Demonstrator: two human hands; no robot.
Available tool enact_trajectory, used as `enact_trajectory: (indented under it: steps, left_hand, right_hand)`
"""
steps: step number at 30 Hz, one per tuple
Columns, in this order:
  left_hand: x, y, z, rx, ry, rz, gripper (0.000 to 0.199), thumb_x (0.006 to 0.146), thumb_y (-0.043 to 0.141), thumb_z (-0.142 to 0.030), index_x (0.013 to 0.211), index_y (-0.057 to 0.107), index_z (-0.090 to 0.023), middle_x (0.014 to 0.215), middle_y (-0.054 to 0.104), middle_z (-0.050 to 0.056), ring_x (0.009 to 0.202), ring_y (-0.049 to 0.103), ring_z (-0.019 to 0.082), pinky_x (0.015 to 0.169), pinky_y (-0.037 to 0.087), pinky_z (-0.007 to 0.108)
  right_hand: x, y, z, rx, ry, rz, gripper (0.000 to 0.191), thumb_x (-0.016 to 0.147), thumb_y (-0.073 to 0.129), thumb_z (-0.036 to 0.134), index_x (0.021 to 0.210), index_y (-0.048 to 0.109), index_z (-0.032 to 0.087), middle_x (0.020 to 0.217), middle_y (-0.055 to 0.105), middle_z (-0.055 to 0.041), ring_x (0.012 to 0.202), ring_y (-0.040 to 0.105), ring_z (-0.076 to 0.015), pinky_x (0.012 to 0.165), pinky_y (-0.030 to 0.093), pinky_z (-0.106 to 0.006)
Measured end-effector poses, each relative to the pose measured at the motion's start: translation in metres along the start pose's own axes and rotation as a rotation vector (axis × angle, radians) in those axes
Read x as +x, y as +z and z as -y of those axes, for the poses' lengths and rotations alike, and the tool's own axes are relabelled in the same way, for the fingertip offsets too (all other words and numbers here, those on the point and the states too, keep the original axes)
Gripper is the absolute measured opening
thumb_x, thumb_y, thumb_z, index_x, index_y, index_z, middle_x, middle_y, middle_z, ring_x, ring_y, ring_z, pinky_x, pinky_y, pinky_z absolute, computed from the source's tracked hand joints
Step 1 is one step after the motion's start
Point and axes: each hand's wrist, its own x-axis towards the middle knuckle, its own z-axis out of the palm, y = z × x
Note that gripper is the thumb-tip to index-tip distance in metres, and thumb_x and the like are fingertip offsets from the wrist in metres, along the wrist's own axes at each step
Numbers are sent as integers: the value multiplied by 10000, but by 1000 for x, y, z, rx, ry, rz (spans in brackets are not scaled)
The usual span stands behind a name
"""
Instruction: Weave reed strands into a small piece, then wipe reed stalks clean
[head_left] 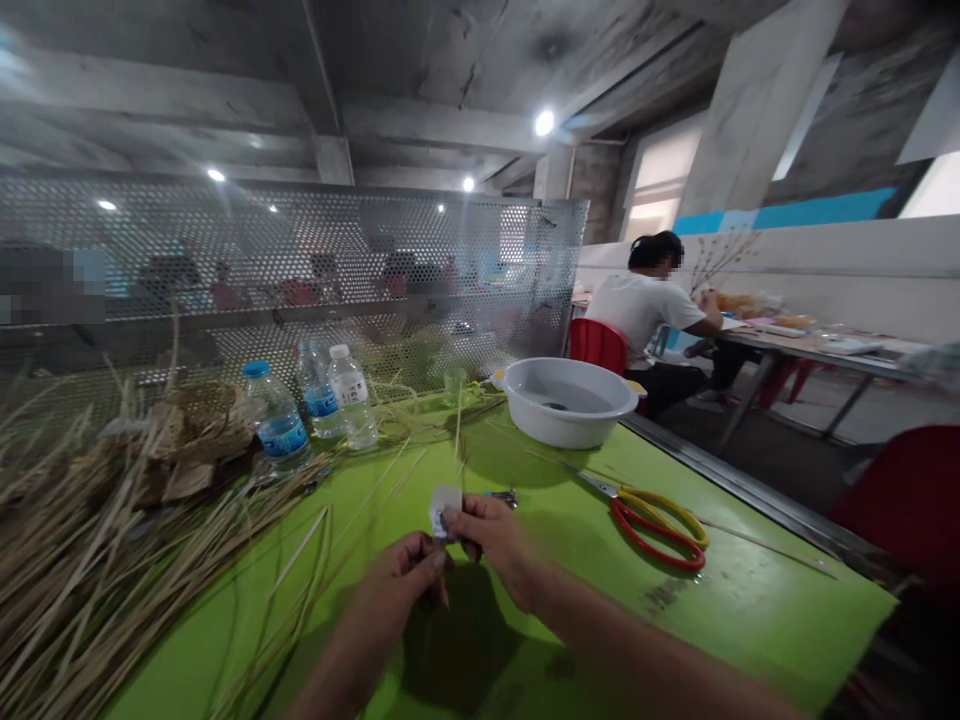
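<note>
My right hand pinches a small white piece, flat like a paper tag or packet, with a dark mark on it. My left hand is closed just below, fingertips pressed together at the lower edge of the piece; what exactly lies between them is too small to make out. Both hands are over the green table. Just beyond the right hand lies a small metal tool, partly hidden. Off to the right rest scissors with red and yellow handles, blades slightly apart.
Long dry straw stalks cover the left side. Behind them stand a blue-capped bottle, two more bottles and a woven basket. A white basin holds water near the back edge, before a perforated metal screen. Another person sits beyond.
</note>
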Motion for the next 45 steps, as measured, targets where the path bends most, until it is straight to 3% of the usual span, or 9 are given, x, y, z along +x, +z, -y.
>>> enact_trajectory:
  steps: [5,9,15,20,26,33,38,43,45]
  left_hand:
    - [1,-1,1,27,7,29,340,763,638,-514,720,569,-184,546,582,-13,548,455,126,597,321,259]
    - [4,-2,5,28,8,0,378,736,647,-554,691,557,-190,536,576,-13,544,464,129,590,329,259]
    - [5,-3,6,12,27,23,396,726,663,-566,708,576,-180,511,574,-16,511,449,118,572,320,253]
    - [3,-5,2,-20,26,-35,362,726,689,-522,723,579,-177,544,580,-18,537,458,116,581,326,246]
    - [4,-7,1,1,62,-91,343,719,705,-488,662,543,-191,540,568,-17,538,452,117,580,323,250]
    - [8,-2,12,13,30,18,365,693,706,-516,671,539,-193,508,568,-17,502,453,119,551,309,250]
    - [8,-4,10,49,40,-15,319,715,685,-472,671,545,-189,524,576,-15,520,470,125,569,331,255]
    - [5,-4,5,80,46,17,285,734,672,-445,683,560,-188,546,590,-9,548,506,138,597,359,265]
    - [4,-4,4,81,37,-2,281,737,663,-445,682,557,-190,544,589,-8,544,501,139,595,355,267]
  right_hand:
    - [2,-1,3,20,-60,-140,272,683,706,454,694,665,186,567,525,29,489,300,-94,484,197,-258]
    - [0,0,5,20,3,-10,292,683,715,462,683,658,176,596,549,19,493,328,-91,477,215,-250]
    - [2,-2,7,42,-60,-126,305,677,722,464,708,657,168,596,542,24,488,312,-85,476,199,-247]
    - [0,1,5,29,13,44,351,652,750,513,704,681,173,637,592,7,496,344,-88,477,232,-243]
    - [-4,6,4,29,22,61,316,651,744,479,728,688,177,634,583,11,506,347,-92,482,235,-245]
    - [4,-3,6,13,-74,-185,281,664,728,447,673,632,183,532,487,46,476,292,-88,474,189,-252]
    - [0,1,3,-18,16,3,273,667,720,440,707,661,176,599,563,19,478,318,-87,473,204,-252]
    - [0,0,4,-28,-64,-144,277,669,714,449,737,668,184,575,533,35,489,308,-94,483,208,-256]
    - [0,0,3,-41,-58,-100,282,688,700,464,709,656,186,557,508,40,482,303,-94,476,197,-258]
